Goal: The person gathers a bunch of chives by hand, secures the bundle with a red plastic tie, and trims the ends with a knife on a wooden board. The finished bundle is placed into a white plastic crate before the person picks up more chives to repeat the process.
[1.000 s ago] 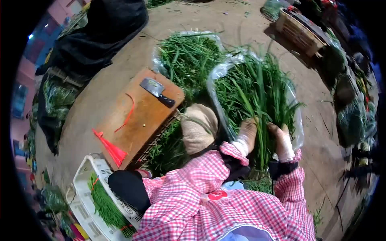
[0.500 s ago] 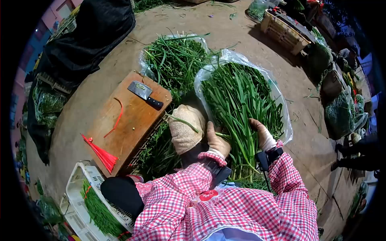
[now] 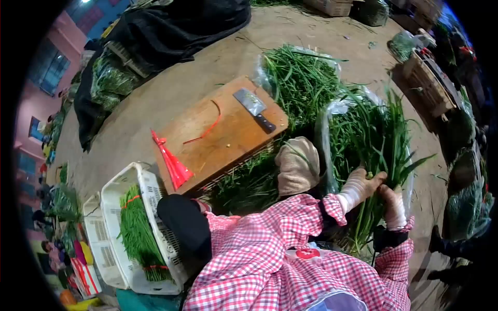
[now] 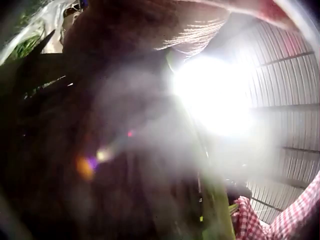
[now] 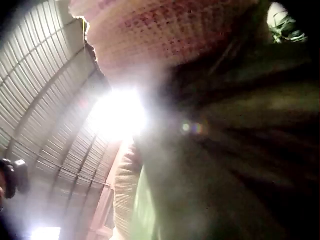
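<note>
In the head view, my left hand (image 3: 363, 184) and right hand (image 3: 392, 201), with white wrapping about the wrists, come together around a bunch of long green garlic chives (image 3: 396, 137). Both grip it at mid-length. Its leaves fan upward and its pale stem ends (image 3: 357, 236) point down toward my lap. Just beyond lies a clear plastic bag (image 3: 339, 109) full of loose greens. The left wrist view has dark leaves, part of a hand (image 4: 150, 25) and strong glare. Shadow and glare likewise cover most of the right wrist view.
A wooden board (image 3: 207, 155) at left bears a cleaver (image 3: 251, 102), a red strip (image 3: 212, 122) and red ties (image 3: 173, 163). Nearby, a white basket (image 3: 111, 207) holds a tied green bundle (image 3: 140, 233). Another bag of greens (image 3: 301, 75) stands behind the board.
The hands stood apart on either side of the chives half a second ago; now they have closed together around the bunch, its leaves raised. The head view has shifted, moving the scene rightward.
</note>
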{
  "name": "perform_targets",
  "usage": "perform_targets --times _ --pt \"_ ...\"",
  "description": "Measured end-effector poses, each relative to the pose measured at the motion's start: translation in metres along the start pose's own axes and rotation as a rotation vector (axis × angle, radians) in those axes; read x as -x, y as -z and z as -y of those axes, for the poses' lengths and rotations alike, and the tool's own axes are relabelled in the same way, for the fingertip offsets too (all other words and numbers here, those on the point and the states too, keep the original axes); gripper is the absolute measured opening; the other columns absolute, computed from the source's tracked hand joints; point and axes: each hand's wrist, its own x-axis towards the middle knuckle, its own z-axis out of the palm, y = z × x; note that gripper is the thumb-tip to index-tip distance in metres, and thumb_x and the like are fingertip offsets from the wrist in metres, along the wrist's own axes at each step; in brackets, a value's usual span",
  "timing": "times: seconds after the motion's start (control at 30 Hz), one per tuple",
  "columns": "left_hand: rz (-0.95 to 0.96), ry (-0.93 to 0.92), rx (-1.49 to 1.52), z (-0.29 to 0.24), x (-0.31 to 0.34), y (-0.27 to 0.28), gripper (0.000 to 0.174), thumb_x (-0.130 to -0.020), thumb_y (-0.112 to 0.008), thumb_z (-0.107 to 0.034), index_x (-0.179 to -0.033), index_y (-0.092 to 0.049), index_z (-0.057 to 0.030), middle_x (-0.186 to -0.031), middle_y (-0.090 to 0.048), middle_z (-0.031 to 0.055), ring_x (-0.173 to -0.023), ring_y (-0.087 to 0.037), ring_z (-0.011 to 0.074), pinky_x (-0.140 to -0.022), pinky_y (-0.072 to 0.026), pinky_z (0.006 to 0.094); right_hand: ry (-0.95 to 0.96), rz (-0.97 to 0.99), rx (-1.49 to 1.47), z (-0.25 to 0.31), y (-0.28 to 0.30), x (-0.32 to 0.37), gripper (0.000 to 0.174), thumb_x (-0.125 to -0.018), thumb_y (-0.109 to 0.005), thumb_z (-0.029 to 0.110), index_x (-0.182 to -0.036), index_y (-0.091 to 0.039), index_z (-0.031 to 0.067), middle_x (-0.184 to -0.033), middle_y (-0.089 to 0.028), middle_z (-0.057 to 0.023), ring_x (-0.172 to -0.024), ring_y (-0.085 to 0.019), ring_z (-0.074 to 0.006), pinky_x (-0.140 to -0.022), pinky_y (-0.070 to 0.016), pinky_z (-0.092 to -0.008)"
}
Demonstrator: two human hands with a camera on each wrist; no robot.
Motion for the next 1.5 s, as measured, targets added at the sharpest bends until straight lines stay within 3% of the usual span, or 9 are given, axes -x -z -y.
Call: perform_targets --times 0.43,0.7,0.83,1.03,1.17,1.3,1.37,1.47,1.5 --pt "0.025 -1.108 0.166 -0.2 0.112 0.215 0.034 -0.082 -0.074 -0.007 -0.113 -0.063 0.0015 -0.107 -0.069 0.0073 -0.097 -0.064 0.0146 -0.086 -0.0524 0.0285 0.594 0.312 0.347 0.143 -0.161 -0.052 0.044 -0.079 -0.071 0.01 -0.121 -0.061 -0.0006 -0.11 -0.068 -0.0082 -0.095 -0.063 -0.0178 -0.083 -0.0509 -0.0307" --pt "-0.236 -1.075 -0.727 -0.194 0.156 0.398 0.031 -0.094 -0.051 -0.001 -0.124 -0.057 0.0022 -0.126 -0.06 0.0174 -0.115 -0.059 0.025 -0.098 -0.0499 0.0364 0.634 0.762 0.028 0.126 -0.306 -0.13 0.053 -0.076 -0.08 0.007 -0.124 -0.057 -0.0001 -0.116 -0.067 -0.0095 -0.101 -0.061 -0.0165 -0.089 -0.05 -0.0309" --pt "0.082 -0.921 -0.197 -0.141 0.127 0.471 0.047 -0.101 -0.034 -0.016 -0.141 -0.031 0.0066 -0.141 -0.037 0.0361 -0.131 -0.042 0.044 -0.111 -0.0384 0.0505 0.579 0.728 0.226 0.11 -0.337 -0.141 0.054 -0.074 -0.081 0.018 -0.121 -0.061 0.0015 -0.109 -0.069 -0.0115 -0.097 -0.063 -0.0155 -0.088 -0.0502 -0.0322" --pt "-0.399 -0.734 0.207 -0.046 0.077 0.463 0.053 -0.08 -0.072 0.003 -0.129 -0.05 0.0008 -0.124 -0.06 0.0104 -0.103 -0.062 0.0204 -0.085 -0.0542 0.0301 0.618 0.86 0.263 0.014 -0.366 -0.211 0.054 -0.079 -0.077 0.027 -0.124 -0.057 0.0036 -0.114 -0.066 -0.012 -0.101 -0.063 -0.0204 -0.081 -0.0532 -0.0344" --pt "-0.458 -0.665 -0.824 0.074 0.026 0.534 0.048 -0.104 -0.033 -0.029 -0.148 -0.032 -0.0106 -0.154 -0.03 0.01 -0.14 -0.03 0.0306 -0.119 -0.0234 0.043 0.865 0.757 0.806 -0.057 -0.371 -0.251 0.054 -0.083 -0.074 0.023 -0.13 -0.052 0.0054 -0.121 -0.062 -0.013 -0.107 -0.06 -0.0234 -0.086 -0.0511 -0.0375" --pt "-1.036 -0.911 -2.077 0.011 0.043 0.491 0.048 -0.104 -0.028 -0.025 -0.149 -0.027 -0.0081 -0.156 -0.024 0.0121 -0.14 -0.031 0.0297 -0.119 -0.0237 0.0443 0.299 0.749 0.372 -0.048 -0.378 -0.241 0.047 -0.081 -0.074 0.02 -0.121 -0.058 0.0005 -0.116 -0.065 -0.0148 -0.1 -0.062 -0.0235 -0.084 -0.0514 -0.0383" --pt "-0.411 -0.587 -0.294 0.044 0.033 0.498 0.046 -0.102 -0.036 -0.022 -0.146 -0.034 -0.0096 -0.152 -0.033 0.0144 -0.136 -0.038 0.0326 -0.116 -0.0292 0.049 0.502 0.782 0.325 -0.079 -0.38 -0.255 0.046 -0.082 -0.073 0.02 -0.122 -0.059 0.0011 -0.113 -0.066 -0.0138 -0.096 -0.063 -0.0245 -0.085 -0.0509 -0.0377" --pt "-0.889 -1.094 -1.568 -0.016 0.053 0.471 0.048 -0.082 -0.07 -0.006 -0.127 -0.052 -0.0026 -0.12 -0.062 0.0122 -0.109 -0.061 0.022 -0.091 -0.0522 0.0355 0.399 0.839 0.531 -0.062 -0.371 -0.254 0.045 -0.08 -0.073 0.021 -0.119 -0.06 0.0023 -0.11 -0.066 -0.0144 -0.096 -0.062 -0.0266 -0.083 -0.0498 -0.0386" --pt "-0.773 -0.859 -0.981 -0.027 0.054 0.463 0.046 -0.082 -0.07 -0.006 -0.124 -0.054 -0.0019 -0.119 -0.063 0.0126 -0.106 -0.062 0.0227 -0.09 -0.0523 0.0353 0.306 0.844 0.59 -0.049 -0.37 -0.249 0.044 -0.079 -0.074 0.022 -0.117 -0.061 0.0028 -0.109 -0.066 -0.0148 -0.097 -0.061 -0.0276 -0.083 -0.0494 -0.039"
